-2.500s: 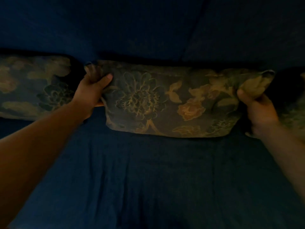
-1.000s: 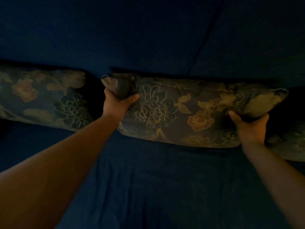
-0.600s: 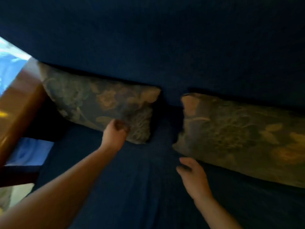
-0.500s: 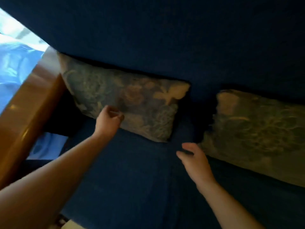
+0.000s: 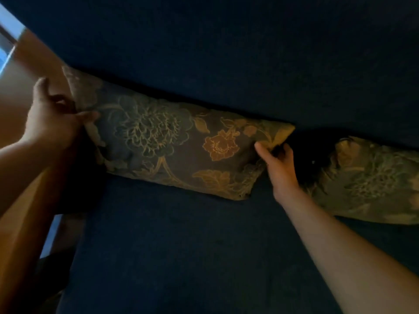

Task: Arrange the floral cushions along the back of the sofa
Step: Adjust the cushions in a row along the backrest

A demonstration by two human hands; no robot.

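A floral cushion (image 5: 172, 146), dark with gold and green blooms, leans against the dark blue sofa back (image 5: 226, 53) at the sofa's left end. My left hand (image 5: 52, 118) grips its upper left corner. My right hand (image 5: 277, 159) pinches its right edge just below the upper right corner. A second floral cushion (image 5: 371, 180) rests against the sofa back to the right, apart from the first by a dark gap.
The blue sofa seat (image 5: 192, 257) spreads below the cushions. A wooden armrest (image 5: 25, 91) runs along the left side, right beside the held cushion. Bright window light (image 5: 6, 35) shows at the top left corner.
Both hands let go of the middle cushion and moved left. They now hold the leftmost cushion by its two ends; half a second ago the right hand was open over the seat.
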